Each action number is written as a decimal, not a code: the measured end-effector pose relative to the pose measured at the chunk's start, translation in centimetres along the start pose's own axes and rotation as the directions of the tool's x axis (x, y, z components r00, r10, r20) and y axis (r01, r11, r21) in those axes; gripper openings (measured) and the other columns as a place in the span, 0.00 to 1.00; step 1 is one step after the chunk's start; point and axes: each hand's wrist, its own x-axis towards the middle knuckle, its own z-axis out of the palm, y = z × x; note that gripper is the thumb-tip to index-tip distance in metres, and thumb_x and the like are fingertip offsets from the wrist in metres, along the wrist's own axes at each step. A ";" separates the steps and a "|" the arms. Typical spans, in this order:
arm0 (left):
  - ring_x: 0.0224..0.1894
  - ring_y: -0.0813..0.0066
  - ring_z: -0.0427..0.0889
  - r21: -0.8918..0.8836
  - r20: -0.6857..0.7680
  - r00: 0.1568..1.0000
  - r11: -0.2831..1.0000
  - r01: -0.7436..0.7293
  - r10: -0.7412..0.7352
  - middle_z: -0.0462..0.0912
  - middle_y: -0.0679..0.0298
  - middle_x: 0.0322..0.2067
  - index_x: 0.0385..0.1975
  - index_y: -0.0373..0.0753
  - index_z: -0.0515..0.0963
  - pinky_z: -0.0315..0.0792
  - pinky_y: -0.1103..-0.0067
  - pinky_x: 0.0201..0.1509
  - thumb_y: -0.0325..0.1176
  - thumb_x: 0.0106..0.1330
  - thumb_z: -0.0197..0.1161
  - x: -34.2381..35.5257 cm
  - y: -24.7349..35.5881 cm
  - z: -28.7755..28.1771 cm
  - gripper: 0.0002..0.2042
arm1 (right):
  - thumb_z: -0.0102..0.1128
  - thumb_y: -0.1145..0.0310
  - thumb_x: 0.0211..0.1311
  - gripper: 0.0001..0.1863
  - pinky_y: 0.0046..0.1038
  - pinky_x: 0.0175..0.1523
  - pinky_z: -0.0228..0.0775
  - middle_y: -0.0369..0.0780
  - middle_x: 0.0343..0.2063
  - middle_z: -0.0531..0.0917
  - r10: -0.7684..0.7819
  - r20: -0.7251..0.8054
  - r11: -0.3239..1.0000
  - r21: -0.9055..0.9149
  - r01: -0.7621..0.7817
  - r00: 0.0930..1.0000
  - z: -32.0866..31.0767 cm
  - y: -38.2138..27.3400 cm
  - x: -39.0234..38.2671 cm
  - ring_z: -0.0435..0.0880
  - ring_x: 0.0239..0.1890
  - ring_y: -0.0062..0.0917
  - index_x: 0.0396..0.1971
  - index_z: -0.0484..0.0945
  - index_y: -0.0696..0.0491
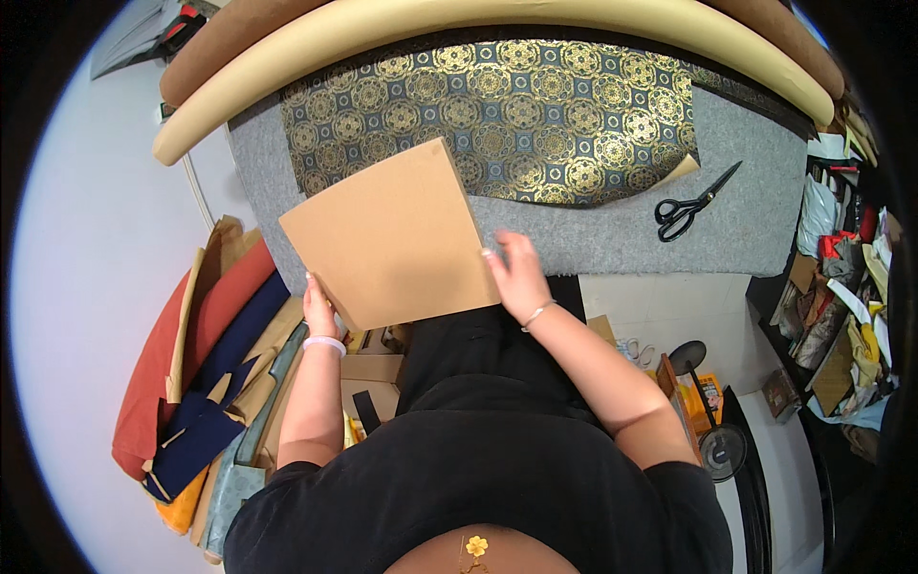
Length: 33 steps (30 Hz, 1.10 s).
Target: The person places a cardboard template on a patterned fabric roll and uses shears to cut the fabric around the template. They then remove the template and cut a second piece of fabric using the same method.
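Observation:
A flat, square-cornered brown cardboard box [387, 239] is tilted in front of me, its near side over my lap and its far corner over the patterned sheet. My left hand [318, 308] grips its lower left edge, thumb on top and the other fingers hidden beneath. At the right edge is my right hand [519, 275], thumb tip against the side and fingers loosely apart. Beyond the box lies a dark sheet with gold medallions [516, 115], its near right corner curled up. Black-handled scissors [690, 207] rest on the grey felt-covered table [612, 239], blades pointing away to the right.
Long cream [497, 17] and brown rolls span the table's far side. Red and navy material rolls [206, 344] lean at the left by a white wall. Shelves of scraps [851, 297] stand at the right. An open carton [373, 368] sits below my left forearm.

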 end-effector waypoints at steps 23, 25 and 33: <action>0.71 0.60 0.73 -0.415 0.086 0.985 0.904 -0.103 0.151 0.70 0.57 0.73 0.75 0.35 0.63 0.69 0.64 0.75 0.58 0.83 0.45 2.1 6.8 -11.6 0.34 | 0.56 0.67 0.77 0.32 0.36 0.81 0.55 0.49 0.76 0.64 -0.316 0.232 0.923 0.298 0.242 0.920 10.1 -9.4 3.4 0.62 0.79 0.41 0.77 0.61 0.58; 0.70 0.60 0.74 -0.310 0.089 0.984 0.943 -0.118 0.152 0.71 0.57 0.72 0.74 0.34 0.64 0.70 0.65 0.73 0.56 0.84 0.45 5.5 9.1 -9.6 0.33 | 0.56 0.69 0.77 0.32 0.37 0.81 0.55 0.49 0.77 0.64 -0.261 0.085 0.941 0.246 0.234 0.962 10.5 -9.5 4.0 0.62 0.78 0.41 0.77 0.61 0.57; 0.56 0.64 0.82 0.071 0.231 0.926 0.945 -0.321 0.297 0.83 0.56 0.58 0.63 0.27 0.74 0.75 0.72 0.61 0.55 0.84 0.48 15.0 11.3 -5.0 0.31 | 0.56 0.71 0.77 0.12 0.32 0.64 0.72 0.43 0.54 0.82 0.063 -0.847 0.969 0.179 0.172 0.528 -3.0 -0.6 7.2 0.80 0.56 0.28 0.54 0.78 0.58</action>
